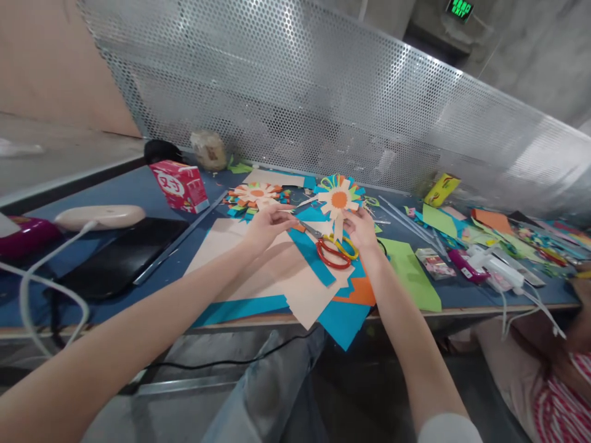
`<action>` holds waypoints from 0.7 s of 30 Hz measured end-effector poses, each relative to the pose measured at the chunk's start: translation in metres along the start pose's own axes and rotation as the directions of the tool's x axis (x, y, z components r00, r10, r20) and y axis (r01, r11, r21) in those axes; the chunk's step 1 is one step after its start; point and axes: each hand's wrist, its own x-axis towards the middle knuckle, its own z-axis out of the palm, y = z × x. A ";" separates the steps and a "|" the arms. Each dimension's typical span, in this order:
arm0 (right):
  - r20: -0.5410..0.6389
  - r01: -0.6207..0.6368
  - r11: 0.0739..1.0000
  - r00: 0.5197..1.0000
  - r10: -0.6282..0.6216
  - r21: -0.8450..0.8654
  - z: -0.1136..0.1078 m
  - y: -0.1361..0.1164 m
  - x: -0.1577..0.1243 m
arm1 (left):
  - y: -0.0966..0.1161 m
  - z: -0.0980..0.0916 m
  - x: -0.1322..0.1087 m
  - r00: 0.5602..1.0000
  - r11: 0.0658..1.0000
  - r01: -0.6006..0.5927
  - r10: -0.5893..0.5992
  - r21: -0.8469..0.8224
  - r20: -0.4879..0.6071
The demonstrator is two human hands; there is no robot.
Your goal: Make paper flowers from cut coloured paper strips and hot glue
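My right hand (362,229) is closed on the edge of a paper flower (339,200), which has an orange centre, pale peach petals and blue and green fringes. My left hand (271,226) is left of it, fingertips pinched together; what they hold, if anything, is too small to make out. A scrap of orange paper (300,227) shows by those fingertips. Between my hands lie scissors (333,252) with one red and one yellow handle, on blue and peach paper sheets (244,258). Behind my left hand lies another layered paper flower (256,193).
At left are a pink box (179,186), a black phone-like slab (122,258) and a white corded device (100,216). Green paper (410,274), a yellow box (442,189) and paper scraps lie at right. A perforated metal screen (295,92) stands behind. Another person (512,369) sits at right.
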 end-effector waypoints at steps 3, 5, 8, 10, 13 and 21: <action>-0.007 0.007 1.000 1.000 -0.007 0.018 -0.001 0.000 0.000 | 0.000 0.000 -0.001 1.000 1.000 -0.001 0.001 -0.002 0.013; -0.007 0.004 1.000 1.000 -0.004 0.019 -0.001 0.001 0.000 | 0.000 0.001 -0.002 1.000 1.000 -0.004 0.004 0.008 0.025; 0.020 -0.010 1.000 1.000 0.010 0.007 0.000 0.003 -0.001 | 0.000 0.002 -0.002 0.999 1.000 0.001 -0.002 0.018 0.047; 0.039 -0.028 1.000 0.999 0.027 0.011 0.001 0.004 -0.001 | 0.000 0.003 -0.003 0.999 1.000 0.004 -0.005 0.014 0.052; 0.049 -0.053 0.998 0.998 0.051 0.043 0.002 0.005 -0.001 | 0.003 0.004 -0.005 1.000 1.000 -0.007 0.007 0.025 0.019; 0.132 -0.065 0.997 0.990 0.058 0.052 0.004 0.007 -0.004 | -0.001 0.002 -0.007 0.997 0.998 -0.015 0.010 0.064 0.073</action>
